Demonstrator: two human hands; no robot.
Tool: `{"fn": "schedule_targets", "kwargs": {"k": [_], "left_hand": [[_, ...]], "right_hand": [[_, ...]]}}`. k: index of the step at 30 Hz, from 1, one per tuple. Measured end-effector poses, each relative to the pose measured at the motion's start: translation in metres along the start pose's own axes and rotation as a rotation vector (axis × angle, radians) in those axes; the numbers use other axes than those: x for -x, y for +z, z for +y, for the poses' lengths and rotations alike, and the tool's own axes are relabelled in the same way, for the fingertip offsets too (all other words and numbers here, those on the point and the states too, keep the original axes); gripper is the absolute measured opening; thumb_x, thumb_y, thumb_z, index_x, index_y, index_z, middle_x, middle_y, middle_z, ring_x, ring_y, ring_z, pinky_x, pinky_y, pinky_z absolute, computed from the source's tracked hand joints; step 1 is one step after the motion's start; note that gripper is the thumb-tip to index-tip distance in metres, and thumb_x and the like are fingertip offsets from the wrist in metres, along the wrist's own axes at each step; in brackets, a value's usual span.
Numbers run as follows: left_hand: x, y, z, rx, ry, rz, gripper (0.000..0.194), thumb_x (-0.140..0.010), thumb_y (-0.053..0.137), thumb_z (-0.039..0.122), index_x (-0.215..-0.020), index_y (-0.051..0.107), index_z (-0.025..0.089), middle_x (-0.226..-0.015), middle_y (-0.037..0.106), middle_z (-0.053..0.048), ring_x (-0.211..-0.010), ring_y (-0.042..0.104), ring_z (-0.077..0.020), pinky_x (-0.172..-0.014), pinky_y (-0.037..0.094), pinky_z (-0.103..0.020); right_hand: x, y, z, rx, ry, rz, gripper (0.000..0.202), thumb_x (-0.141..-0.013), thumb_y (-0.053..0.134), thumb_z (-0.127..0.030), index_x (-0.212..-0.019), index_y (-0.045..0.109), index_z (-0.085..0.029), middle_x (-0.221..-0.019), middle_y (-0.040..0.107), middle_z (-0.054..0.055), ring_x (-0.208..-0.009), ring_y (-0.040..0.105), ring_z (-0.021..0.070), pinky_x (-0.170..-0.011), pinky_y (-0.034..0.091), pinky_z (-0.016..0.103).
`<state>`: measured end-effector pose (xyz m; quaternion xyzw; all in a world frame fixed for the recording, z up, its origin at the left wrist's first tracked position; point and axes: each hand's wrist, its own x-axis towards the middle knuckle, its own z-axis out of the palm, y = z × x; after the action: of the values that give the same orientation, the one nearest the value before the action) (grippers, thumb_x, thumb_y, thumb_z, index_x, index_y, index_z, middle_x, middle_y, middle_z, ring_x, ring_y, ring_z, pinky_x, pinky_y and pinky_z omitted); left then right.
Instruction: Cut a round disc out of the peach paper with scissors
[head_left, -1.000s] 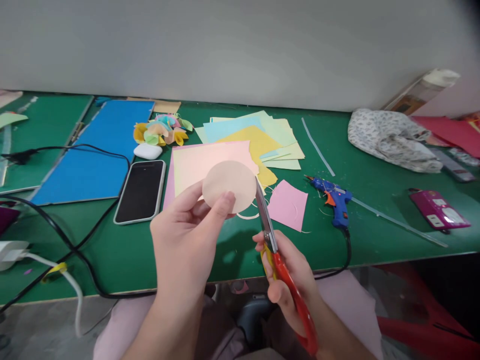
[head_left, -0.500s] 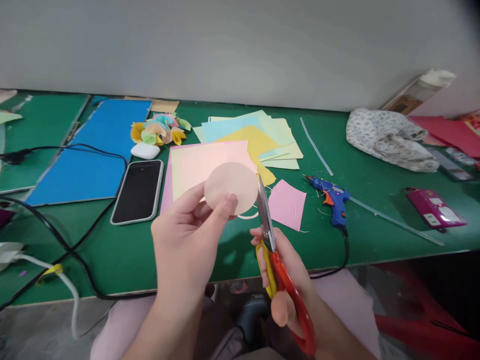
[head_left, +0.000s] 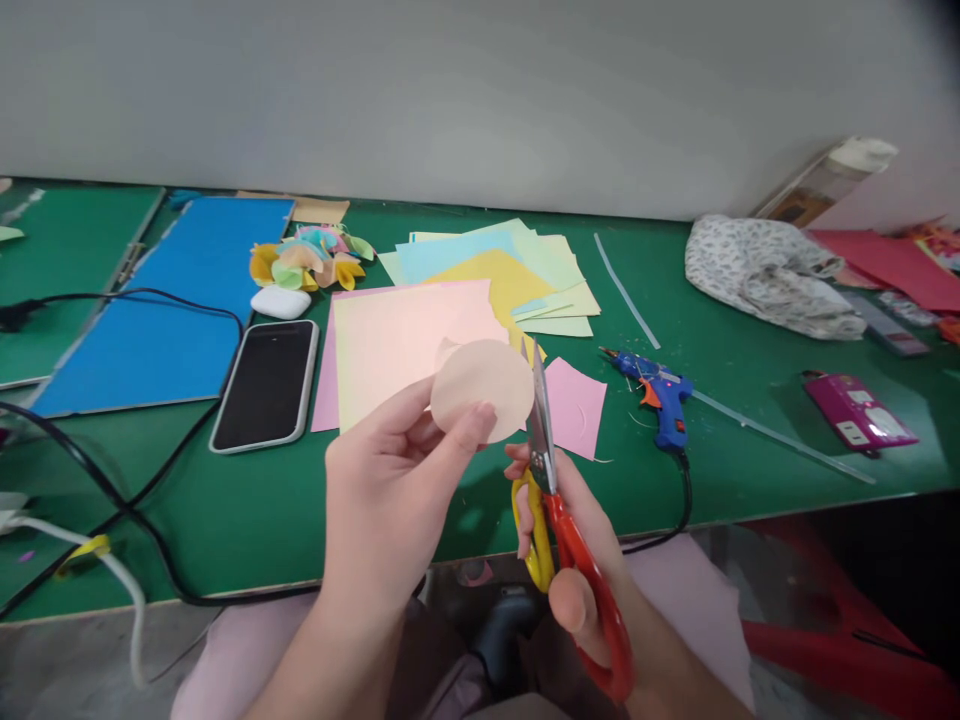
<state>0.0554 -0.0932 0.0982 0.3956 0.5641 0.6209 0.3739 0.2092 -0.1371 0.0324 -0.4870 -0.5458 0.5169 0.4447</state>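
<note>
Between thumb and fingers, my left hand [head_left: 397,480] pinches a round piece of peach paper [head_left: 491,375] above the table. My right hand [head_left: 581,560] grips scissors [head_left: 585,560] with one red and one yellow handle. Their blades point away from me, slightly parted, at the right edge of the paper circle. Behind the circle lie a stack of pink and cream sheets [head_left: 405,330] and a small pink paper piece [head_left: 576,405]. Part of the right fingers is hidden by the handles.
On the green table [head_left: 465,515] lie a phone [head_left: 266,385], white earbud case [head_left: 280,301], paper petals [head_left: 311,258], coloured sheets [head_left: 480,255] and a blue board [head_left: 172,310]. At right are a blue glue gun [head_left: 660,390], glue stick [head_left: 626,290], purple box [head_left: 859,410] and patterned cloth [head_left: 765,275]. Black cables cross the left side.
My left hand has brought the paper circle slightly right and nearer to me. The scissors' blades have parted a little, and the thin curled offcut below the circle is no longer visible.
</note>
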Motion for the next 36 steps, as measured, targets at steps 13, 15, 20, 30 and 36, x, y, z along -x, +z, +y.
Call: {"fn": "schedule_targets", "kwargs": {"k": [13, 15, 20, 30, 36], "left_hand": [[-0.0033, -0.0022, 0.0001, 0.021, -0.002, -0.002, 0.015, -0.073, 0.094, 0.022, -0.087, 0.089, 0.025, -0.071, 0.081, 0.005, -0.062, 0.076, -0.0134, -0.058, 0.064, -0.017], [-0.0038, -0.0025, -0.0005, 0.019, -0.004, 0.008, 0.017, -0.073, 0.094, 0.023, -0.089, 0.089, 0.024, -0.072, 0.081, 0.004, -0.063, 0.076, -0.0141, -0.059, 0.065, -0.018], [-0.0035, -0.0026, -0.0004, 0.010, -0.006, 0.026, 0.019, -0.072, 0.095, 0.023, -0.091, 0.089, 0.025, -0.074, 0.082, 0.004, -0.064, 0.078, -0.0152, -0.059, 0.065, -0.019], [-0.0035, -0.0022, 0.0022, -0.014, -0.022, 0.060, 0.024, -0.070, 0.094, 0.021, -0.093, 0.090, 0.027, -0.075, 0.083, 0.005, -0.063, 0.077, -0.0140, -0.059, 0.065, -0.018], [-0.0053, -0.0041, 0.0018, -0.053, -0.031, 0.093, 0.023, -0.071, 0.094, 0.026, -0.094, 0.089, 0.026, -0.075, 0.083, 0.004, -0.065, 0.079, -0.0164, -0.060, 0.065, -0.021]], "right_hand": [[-0.0006, -0.0002, 0.0014, -0.157, -0.075, 0.021, 0.093, -0.063, 0.074, -0.097, -0.133, 0.077, -0.036, -0.121, 0.070, 0.006, -0.110, 0.068, 0.0298, -0.099, 0.058, 0.039], [0.0001, 0.0004, 0.0011, -0.163, -0.073, 0.023, 0.093, -0.062, 0.074, -0.098, -0.132, 0.077, -0.036, -0.119, 0.070, 0.006, -0.108, 0.067, 0.0298, -0.098, 0.058, 0.039], [0.0015, 0.0028, -0.0021, -0.172, -0.060, 0.026, 0.089, -0.065, 0.076, -0.096, -0.131, 0.076, -0.037, -0.117, 0.068, 0.005, -0.106, 0.066, 0.0289, -0.097, 0.057, 0.038], [0.0016, 0.0016, 0.0004, -0.180, -0.064, 0.001, 0.085, -0.066, 0.075, -0.095, -0.129, 0.076, -0.038, -0.114, 0.067, 0.004, -0.103, 0.065, 0.0278, -0.096, 0.055, 0.037], [0.0009, 0.0028, 0.0030, -0.178, -0.082, 0.004, 0.080, -0.068, 0.075, -0.095, -0.128, 0.076, -0.043, -0.114, 0.067, 0.001, -0.103, 0.063, 0.0262, -0.093, 0.054, 0.035]]}}
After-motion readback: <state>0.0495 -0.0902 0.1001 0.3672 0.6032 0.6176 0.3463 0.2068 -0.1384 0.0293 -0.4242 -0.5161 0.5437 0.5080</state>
